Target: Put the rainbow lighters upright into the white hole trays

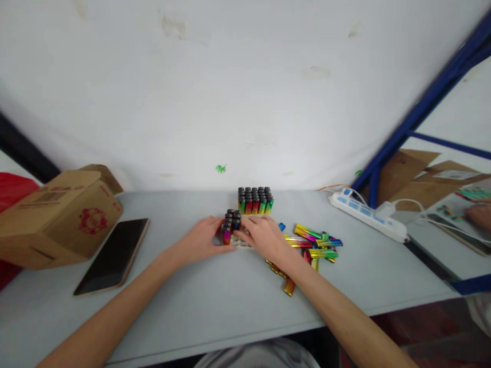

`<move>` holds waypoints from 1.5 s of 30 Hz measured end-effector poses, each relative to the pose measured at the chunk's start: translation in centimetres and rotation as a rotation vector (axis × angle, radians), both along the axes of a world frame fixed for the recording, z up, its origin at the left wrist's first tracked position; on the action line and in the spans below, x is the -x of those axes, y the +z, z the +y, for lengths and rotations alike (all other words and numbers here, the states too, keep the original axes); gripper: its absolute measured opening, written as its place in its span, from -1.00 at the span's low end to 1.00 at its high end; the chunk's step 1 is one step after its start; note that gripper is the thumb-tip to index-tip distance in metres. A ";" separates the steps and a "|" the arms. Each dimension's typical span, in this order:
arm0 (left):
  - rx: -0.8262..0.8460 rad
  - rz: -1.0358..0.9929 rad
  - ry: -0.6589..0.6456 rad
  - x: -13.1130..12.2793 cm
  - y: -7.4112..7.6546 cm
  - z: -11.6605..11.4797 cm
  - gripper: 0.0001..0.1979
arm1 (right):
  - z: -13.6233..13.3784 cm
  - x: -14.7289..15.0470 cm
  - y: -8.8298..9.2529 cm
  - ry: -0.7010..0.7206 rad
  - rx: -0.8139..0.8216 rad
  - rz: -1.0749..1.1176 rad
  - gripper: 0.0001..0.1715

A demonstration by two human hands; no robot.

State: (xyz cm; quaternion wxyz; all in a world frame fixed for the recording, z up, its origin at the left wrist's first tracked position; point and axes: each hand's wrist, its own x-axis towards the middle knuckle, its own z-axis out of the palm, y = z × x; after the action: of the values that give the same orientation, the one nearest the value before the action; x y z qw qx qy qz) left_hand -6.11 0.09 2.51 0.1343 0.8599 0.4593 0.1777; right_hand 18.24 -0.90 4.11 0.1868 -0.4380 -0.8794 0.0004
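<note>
A pale tray (244, 246) with round slots lies on the grey table between my hands. Several black-topped lighters (227, 234) stand upright in its left end, the front one shiny purple and red. My left hand (203, 236) curls round that end, thumb along the front and fingers at the side. My right hand (265, 235) reaches over the tray's right part, its thumb and fingers closed on a dark lighter (236, 221); the fingertips partly hide it. Behind the tray, a block of upright lighters (255, 200) in rainbow colours stands near the wall.
Loose shiny lighters (316, 243) lie heaped right of my right hand. A white power strip (368, 215) with cords is farther right, beside a blue frame (374, 186). At left are a dark tablet (113, 255) and a cardboard box (57, 220). Another person's hand (479, 215) shows far right.
</note>
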 end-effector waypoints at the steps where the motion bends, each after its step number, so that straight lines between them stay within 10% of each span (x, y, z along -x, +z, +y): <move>1: 0.005 0.005 0.001 0.0 0.1 0.0 -0.47 | 0.1 -0.4 0.3 0.014 0.014 0.014 -0.67; 9: 0.015 0.014 0.022 -0.1 0.4 0.1 -0.49 | 0.6 -13.3 3.0 -0.112 0.066 0.266 -0.75; 17: 0.006 -0.003 0.007 -0.1 0.0 0.2 -0.44 | -0.9 -22.8 -0.3 -0.232 0.324 0.095 -0.77; 24: 0.014 0.022 0.021 -0.1 0.2 0.1 -0.47 | -0.2 -20.9 -0.5 -0.305 0.204 0.421 -0.66; 33: 0.029 0.029 0.032 -0.2 0.6 -0.1 -0.46 | 3.0 -11.7 4.4 -0.085 0.293 1.161 -0.43; 37: 0.030 0.037 0.025 -0.2 0.6 -0.2 -0.44 | 2.5 -6.1 4.5 0.114 0.569 1.067 -0.49; 45: 0.019 0.044 0.005 -0.2 0.7 -0.2 -0.47 | 0.6 -2.4 0.5 -0.035 0.317 0.688 -0.35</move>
State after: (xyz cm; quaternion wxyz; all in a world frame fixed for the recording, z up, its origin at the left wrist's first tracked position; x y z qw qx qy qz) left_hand -5.91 -0.12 3.17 0.1320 0.8611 0.4659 0.1548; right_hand 20.66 -0.31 4.58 0.4008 -0.4506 -0.7468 0.2804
